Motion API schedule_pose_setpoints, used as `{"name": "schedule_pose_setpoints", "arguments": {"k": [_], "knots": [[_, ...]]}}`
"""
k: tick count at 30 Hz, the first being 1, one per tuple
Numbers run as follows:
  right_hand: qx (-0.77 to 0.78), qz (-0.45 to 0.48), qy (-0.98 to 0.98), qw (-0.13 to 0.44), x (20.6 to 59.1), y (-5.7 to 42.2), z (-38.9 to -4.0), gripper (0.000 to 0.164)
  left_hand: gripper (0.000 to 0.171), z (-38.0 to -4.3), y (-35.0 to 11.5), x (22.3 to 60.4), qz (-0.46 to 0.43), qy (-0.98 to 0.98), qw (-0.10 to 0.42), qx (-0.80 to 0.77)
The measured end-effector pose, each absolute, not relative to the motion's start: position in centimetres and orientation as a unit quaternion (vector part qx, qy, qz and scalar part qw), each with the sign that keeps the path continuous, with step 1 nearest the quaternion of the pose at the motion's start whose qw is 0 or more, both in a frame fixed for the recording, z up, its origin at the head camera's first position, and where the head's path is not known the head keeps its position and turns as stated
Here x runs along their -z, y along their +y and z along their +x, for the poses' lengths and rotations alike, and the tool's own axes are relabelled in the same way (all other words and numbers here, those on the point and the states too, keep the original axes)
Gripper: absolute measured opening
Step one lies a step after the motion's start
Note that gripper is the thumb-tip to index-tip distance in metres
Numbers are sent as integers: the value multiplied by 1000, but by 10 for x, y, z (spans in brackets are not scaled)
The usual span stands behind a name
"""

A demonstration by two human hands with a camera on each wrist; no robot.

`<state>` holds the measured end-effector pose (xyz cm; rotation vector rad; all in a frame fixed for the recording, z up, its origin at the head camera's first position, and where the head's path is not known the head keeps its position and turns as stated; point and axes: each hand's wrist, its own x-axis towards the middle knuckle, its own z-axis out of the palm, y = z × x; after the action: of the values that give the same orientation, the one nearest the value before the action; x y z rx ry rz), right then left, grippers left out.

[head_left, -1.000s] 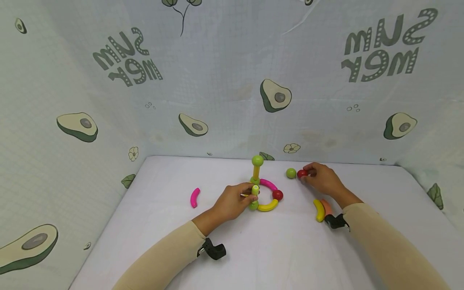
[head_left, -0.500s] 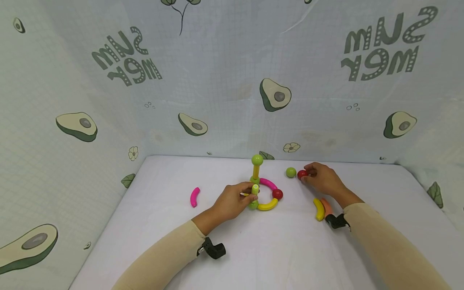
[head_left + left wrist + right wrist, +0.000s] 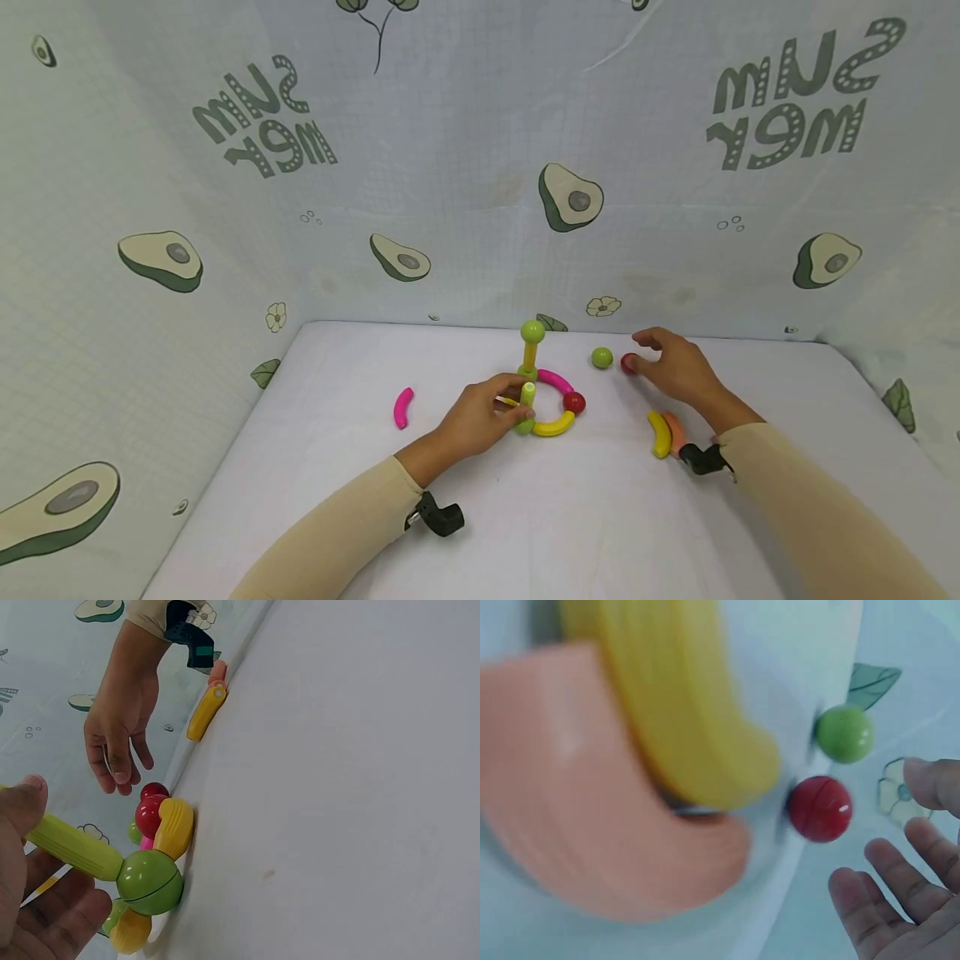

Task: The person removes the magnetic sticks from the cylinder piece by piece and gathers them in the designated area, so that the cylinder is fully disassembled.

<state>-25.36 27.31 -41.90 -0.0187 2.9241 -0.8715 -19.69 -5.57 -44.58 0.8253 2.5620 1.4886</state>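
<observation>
My left hand (image 3: 480,417) pinches an upright lime-green stick (image 3: 79,847) between thumb and fingers. Its lower end is set in a green ball (image 3: 150,882). That ball belongs to a ring on the table, with a yellow curved piece (image 3: 553,426), a red ball (image 3: 574,402) and a pink curved piece (image 3: 556,381). From the ring's far side rises a yellow stick (image 3: 530,357) topped by a green ball (image 3: 532,332). My right hand (image 3: 681,371) hovers with spread fingers over a loose red ball (image 3: 820,808), apart from it in the right wrist view.
A loose green ball (image 3: 602,357) lies left of the loose red one. Below the right forearm are a yellow curved piece (image 3: 660,435) and a salmon curved piece (image 3: 592,787). A pink curved piece (image 3: 403,408) lies left of the ring. A patterned cloth wall stands behind.
The right hand has let go of the loose red ball, its fingers spreading and shifting slightly right. The ball sits a little farther right. The left hand keeps its hold on the stick.
</observation>
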Motion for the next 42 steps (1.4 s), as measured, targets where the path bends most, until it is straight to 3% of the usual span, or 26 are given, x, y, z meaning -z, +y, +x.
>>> {"name": "schedule_pose_setpoints", "arguments": {"k": [8,14,31,42], "knots": [[306,-36,951,-9,400,248,-244,53,41,-203,-62,442,284,824,-12,-490],[317,-89,944,-25,393,228,-236,50,36,-213,-65,438,246,832,-43,-496],[347,-154,925,-22,387,189,-235,49,44,-242,-59,443,193,861,-12,-471],[366,-201,907,-49,387,167,-242,50,50,-256,-50,446,205,857,-5,-472]]}}
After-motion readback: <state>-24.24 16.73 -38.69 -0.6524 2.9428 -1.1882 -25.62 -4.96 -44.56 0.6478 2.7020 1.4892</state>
